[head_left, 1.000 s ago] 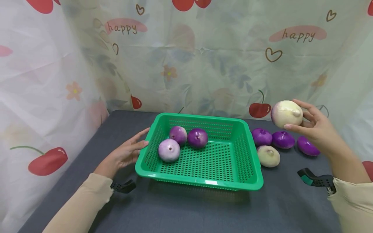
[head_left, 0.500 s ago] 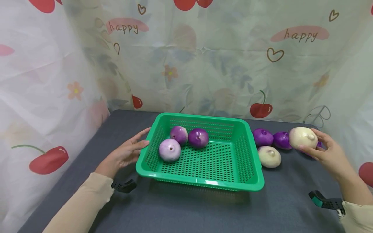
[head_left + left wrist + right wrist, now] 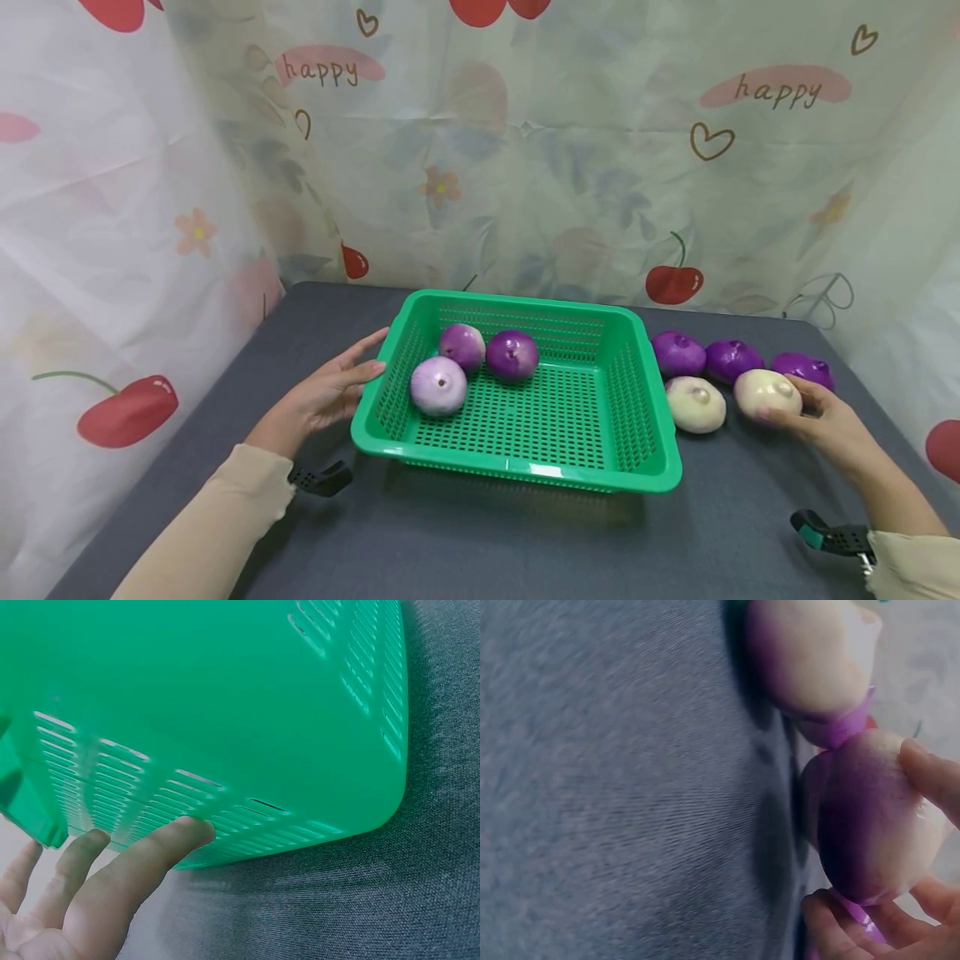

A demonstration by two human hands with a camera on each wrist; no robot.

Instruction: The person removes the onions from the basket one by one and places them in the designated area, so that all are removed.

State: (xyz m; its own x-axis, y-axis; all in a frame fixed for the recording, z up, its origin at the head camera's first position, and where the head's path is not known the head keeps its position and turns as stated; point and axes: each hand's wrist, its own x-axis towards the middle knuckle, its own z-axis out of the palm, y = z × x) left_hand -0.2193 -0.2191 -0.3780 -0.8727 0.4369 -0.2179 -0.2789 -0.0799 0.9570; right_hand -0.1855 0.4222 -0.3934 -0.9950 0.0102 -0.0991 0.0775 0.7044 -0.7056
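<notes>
My right hand (image 3: 825,421) grips a cream onion with a purple end (image 3: 767,395), thumb and fingers round its sides, close over the table. In the right wrist view this onion (image 3: 877,821) has its shadow on the cloth beside it. Another cream onion (image 3: 695,405) lies just left of it, with purple onions (image 3: 733,361) in a row behind. At the left side of a green basket (image 3: 517,475), my left hand (image 3: 318,400) rests with fingers extended against the outer wall; in the left wrist view fingertips (image 3: 196,831) meet the slotted plastic. Inside the basket sit a pale lilac onion (image 3: 438,387) and two purple onions (image 3: 512,356).
A dark grey cloth (image 3: 480,550) covers the table. Behind and at both sides hang pale curtains (image 3: 525,183) printed with cherries and hearts. Both wrists wear black straps (image 3: 322,480). The row of onions stands close to the basket's right side.
My right hand has lowered the cream onion from above the purple row to the front of it, near the table. The left hand stays at the basket.
</notes>
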